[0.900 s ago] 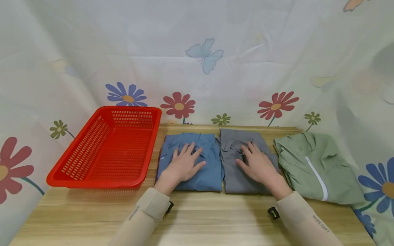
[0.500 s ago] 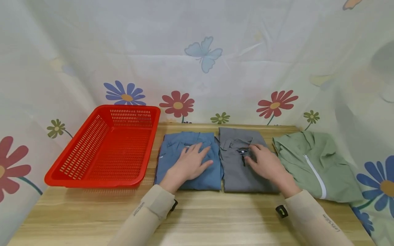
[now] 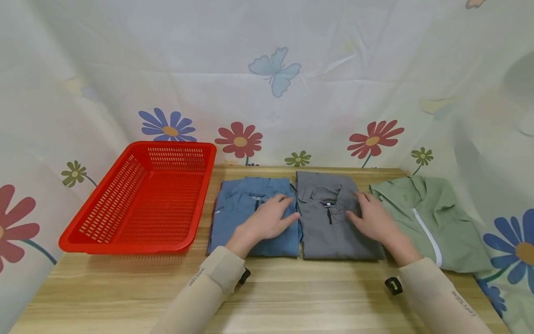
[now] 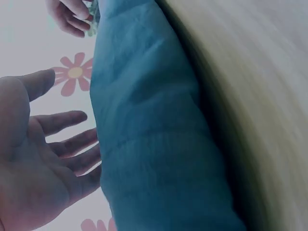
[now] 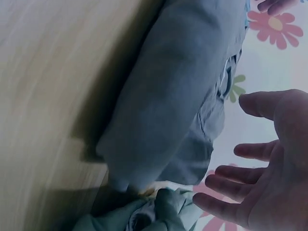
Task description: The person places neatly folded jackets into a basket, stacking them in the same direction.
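Observation:
A folded blue shirt [image 3: 238, 197] lies left of a folded grey shirt [image 3: 329, 243], edge to edge. Over the blue shirt's right half is my left hand [image 3: 267, 220], fingers extended and thumb spread. My right hand [image 3: 373, 220] is over the grey shirt's right edge, next to a green zip garment [image 3: 456, 236]. Neither hand grips anything. In the left wrist view, the left palm [image 4: 38, 168] shows with the fingers apart, beside the blue cloth. The right palm [image 5: 274, 178] appears likewise in the right wrist view, apart from the grey bundle.
A red plastic basket [image 3: 129, 248] with slotted walls stands on the left of the wooden table [image 3: 300, 297]. Behind and at both sides hangs a white curtain [image 3: 333, 106] printed with flowers and butterflies.
Both hands have shifted to the right across the shirts. The grey shirt's collar and zip, and the blue shirt's neck, have come into sight. The clothes stay about in place.

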A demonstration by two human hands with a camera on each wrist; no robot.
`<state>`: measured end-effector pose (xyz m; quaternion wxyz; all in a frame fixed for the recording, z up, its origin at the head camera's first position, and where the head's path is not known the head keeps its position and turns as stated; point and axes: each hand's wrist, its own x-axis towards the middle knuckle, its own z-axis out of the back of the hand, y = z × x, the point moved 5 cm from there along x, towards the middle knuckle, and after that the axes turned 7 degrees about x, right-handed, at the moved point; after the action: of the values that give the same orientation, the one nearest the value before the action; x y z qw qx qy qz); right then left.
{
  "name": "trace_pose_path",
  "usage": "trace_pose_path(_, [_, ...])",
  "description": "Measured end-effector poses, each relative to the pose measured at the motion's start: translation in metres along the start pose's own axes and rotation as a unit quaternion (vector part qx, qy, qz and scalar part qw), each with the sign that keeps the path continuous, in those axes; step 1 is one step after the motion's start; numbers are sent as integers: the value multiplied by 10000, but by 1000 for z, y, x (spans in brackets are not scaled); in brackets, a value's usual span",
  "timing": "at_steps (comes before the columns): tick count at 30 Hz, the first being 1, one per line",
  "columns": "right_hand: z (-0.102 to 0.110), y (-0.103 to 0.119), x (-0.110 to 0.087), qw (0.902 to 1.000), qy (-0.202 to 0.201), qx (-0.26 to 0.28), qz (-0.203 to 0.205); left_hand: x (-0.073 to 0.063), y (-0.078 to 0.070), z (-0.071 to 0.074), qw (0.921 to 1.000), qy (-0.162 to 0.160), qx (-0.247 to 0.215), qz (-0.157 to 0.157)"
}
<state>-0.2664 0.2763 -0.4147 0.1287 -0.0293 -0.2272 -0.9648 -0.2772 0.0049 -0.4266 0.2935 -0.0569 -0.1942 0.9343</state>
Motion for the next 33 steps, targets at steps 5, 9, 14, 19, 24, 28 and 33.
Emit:
trace_pose_path(5, [4, -12, 1, 9991, 196, 274, -258, 7, -3, 0, 9971, -117, -740, 127])
trace_pose_path(9, [7, -17, 2, 9978, 337, 416, -399, 11, -4, -3, 9912, -199, -1245, 393])
trace_pose_path(14, [10, -17, 1, 9955, 437, 631, -548, 14, -10, -5, 9780, -156, -1957, 708])
trace_pose_path(19, [16, -20, -1, 9913, 547, 858, -838, 21, -16, -12, 9608, -1, -2587, 993])
trace_pose_path(24, [17, -23, 3, 9843, 707, 1165, -1121, 27, -17, -17, 9528, 152, -2768, 1241])
trace_pose_path(28, [17, -27, 5, 9796, 876, 1302, -1254, 31, -18, -18, 9420, 248, -3057, 1360])
trace_pose_path(33, [14, -36, 6, 9701, 1242, 1388, -1557, 35, -18, -20, 9361, 243, -3209, 1423])
